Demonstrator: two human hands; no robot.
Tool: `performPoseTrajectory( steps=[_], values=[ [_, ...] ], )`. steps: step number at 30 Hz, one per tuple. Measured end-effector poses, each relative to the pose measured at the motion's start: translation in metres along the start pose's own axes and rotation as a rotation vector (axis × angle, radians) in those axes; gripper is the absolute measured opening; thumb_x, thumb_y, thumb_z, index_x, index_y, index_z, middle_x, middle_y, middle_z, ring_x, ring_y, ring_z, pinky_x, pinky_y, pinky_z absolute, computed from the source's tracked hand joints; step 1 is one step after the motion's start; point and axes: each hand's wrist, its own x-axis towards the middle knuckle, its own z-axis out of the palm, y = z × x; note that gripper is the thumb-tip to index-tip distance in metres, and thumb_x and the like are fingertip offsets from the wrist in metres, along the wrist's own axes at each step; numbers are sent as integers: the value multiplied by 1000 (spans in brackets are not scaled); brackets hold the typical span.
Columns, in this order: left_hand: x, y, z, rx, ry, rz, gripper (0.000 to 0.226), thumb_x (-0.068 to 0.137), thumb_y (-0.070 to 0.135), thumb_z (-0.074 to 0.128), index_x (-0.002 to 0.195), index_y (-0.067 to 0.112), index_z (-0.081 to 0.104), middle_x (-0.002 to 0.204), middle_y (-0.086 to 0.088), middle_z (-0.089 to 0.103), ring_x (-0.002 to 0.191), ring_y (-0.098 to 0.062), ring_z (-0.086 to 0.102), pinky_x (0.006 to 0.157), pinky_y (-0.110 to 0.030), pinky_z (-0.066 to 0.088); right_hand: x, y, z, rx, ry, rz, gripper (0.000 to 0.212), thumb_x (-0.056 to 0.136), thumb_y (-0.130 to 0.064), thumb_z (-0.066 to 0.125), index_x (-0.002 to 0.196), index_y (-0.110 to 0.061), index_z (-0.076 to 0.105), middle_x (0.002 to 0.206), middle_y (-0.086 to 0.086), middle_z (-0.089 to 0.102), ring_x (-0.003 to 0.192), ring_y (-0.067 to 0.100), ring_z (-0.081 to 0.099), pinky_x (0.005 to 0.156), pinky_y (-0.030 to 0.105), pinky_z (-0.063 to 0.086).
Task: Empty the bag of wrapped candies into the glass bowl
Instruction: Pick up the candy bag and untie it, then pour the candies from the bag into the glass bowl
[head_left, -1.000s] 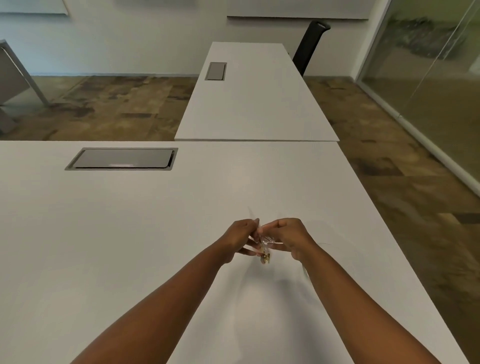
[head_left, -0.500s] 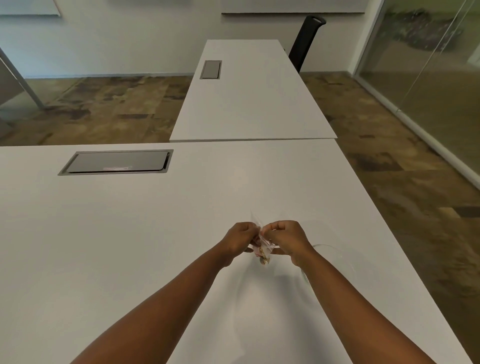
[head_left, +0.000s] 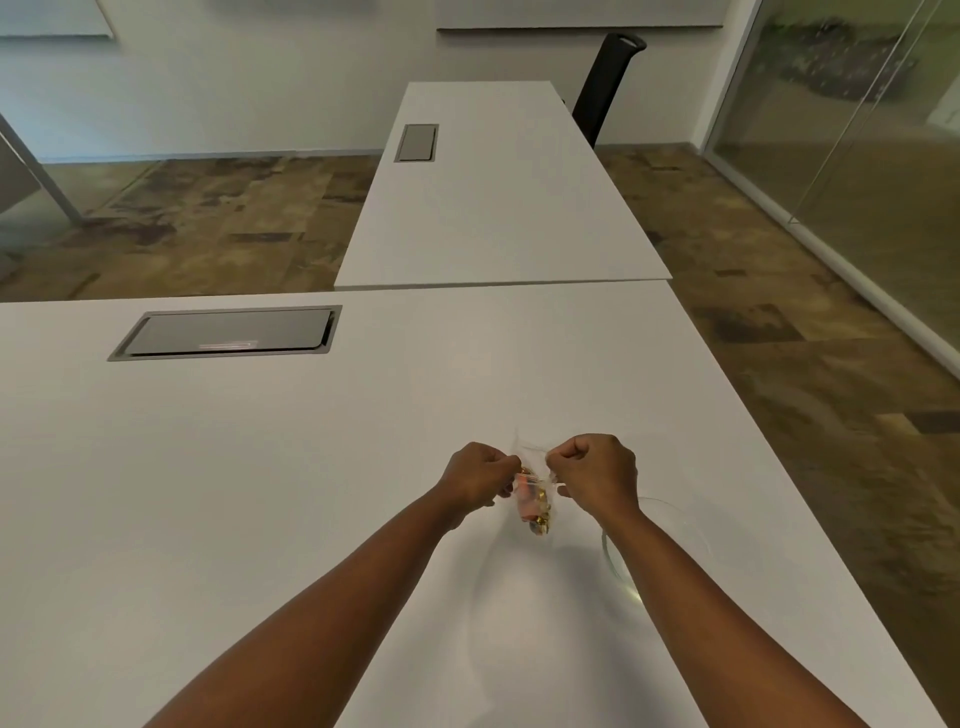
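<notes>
Head view, as I read it: both forearms reach forward over the white table and converge near its right half. My left hand is curled into a loose fist, knuckles up, thumb and fingers pinched on the left edge of the clear bag. My right hand mirrors it — fisted, wrist slightly bent, pinched on the bag's right edge. The two hands sit close together, a narrow gap between them, with the bag's top stretched across that gap.

The bag hangs down between the hands, raised off the table; wrapped candies — orange, pink and gold — are bunched in its lower part. Whether the mouth is open, I cannot tell.

The glass bowl stands on the table just right of the bag, partly hidden behind my right forearm. It looks empty.

A grey cable hatch lies well apart at far left.
</notes>
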Motion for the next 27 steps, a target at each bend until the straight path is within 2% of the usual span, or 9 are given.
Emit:
performPoseTrajectory(
  steps=[2, 5, 8, 13, 16, 19, 22, 24, 27],
  values=[
    [1, 1, -2, 11, 9, -5, 22, 87, 19, 49, 78, 5, 64, 66, 0, 58, 63, -10, 55, 59, -22, 45, 2, 1, 0, -22, 15, -14, 14, 74, -8, 63, 62, -11, 68, 74, 9, 74, 74, 30, 71, 75, 43, 60],
    [3, 2, -6, 4, 25, -16, 25, 85, 18, 50, 63, 8, 57, 65, 0, 57, 66, -13, 57, 59, -23, 45, 6, 2, -1, -32, 27, -17, 12, 73, -8, 61, 66, -6, 71, 78, 10, 76, 76, 30, 71, 75, 44, 60],
    [5, 2, -9, -23, 60, -30, 32, 85, 15, 49, 54, 11, 50, 63, 0, 55, 72, -19, 59, 58, -24, 45, 9, 3, -4, -28, 33, -5, 13, 73, -9, 62, 62, -11, 68, 76, 11, 75, 76, 30, 71, 75, 44, 60],
    [8, 4, -8, -77, 104, -52, 30, 84, 15, 50, 55, 11, 49, 65, -2, 57, 66, -17, 62, 57, -24, 48, 10, 3, -6, -1, 44, 46, 14, 73, -14, 64, 59, -13, 62, 74, 10, 74, 75, 30, 71, 76, 44, 60],
    [10, 4, -3, -127, 153, -60, 26, 83, 17, 51, 59, 11, 48, 73, -6, 60, 62, -13, 64, 57, -26, 50, 10, 5, -8, 86, 34, 95, 19, 75, -11, 62, 57, -13, 57, 63, 7, 67, 69, 27, 72, 74, 41, 61],
    [9, 8, 2, -185, 156, -49, 24, 84, 16, 51, 61, 11, 47, 69, -5, 58, 62, -13, 64, 57, -26, 51, 11, 9, -12, 247, -81, 119, 14, 81, -8, 63, 67, -7, 62, 71, 11, 65, 63, 19, 64, 64, 32, 59],
    [9, 12, 3, -176, 145, -40, 19, 85, 16, 50, 68, 8, 51, 67, -1, 57, 62, -12, 64, 55, -25, 50, 14, 14, -25, 326, -292, 110, 18, 85, -26, 64, 77, -10, 67, 74, 5, 64, 75, 19, 61, 69, 29, 53],
    [9, 13, 2, -177, 143, -40, 17, 85, 16, 51, 70, 8, 53, 68, -1, 57, 63, -13, 64, 54, -25, 49, 21, 22, -37, 224, -307, 66, 22, 84, -32, 64, 86, -12, 71, 83, 2, 67, 87, 19, 61, 78, 32, 49],
    [10, 13, 2, -159, 147, -38, 17, 85, 16, 51, 71, 8, 54, 73, -3, 60, 62, -13, 64, 54, -25, 49, 34, 46, -63, -258, -281, 13, 34, 78, -26, 72, 108, -9, 69, 107, 7, 69, 105, 21, 61, 90, 27, 43]
  ],
)
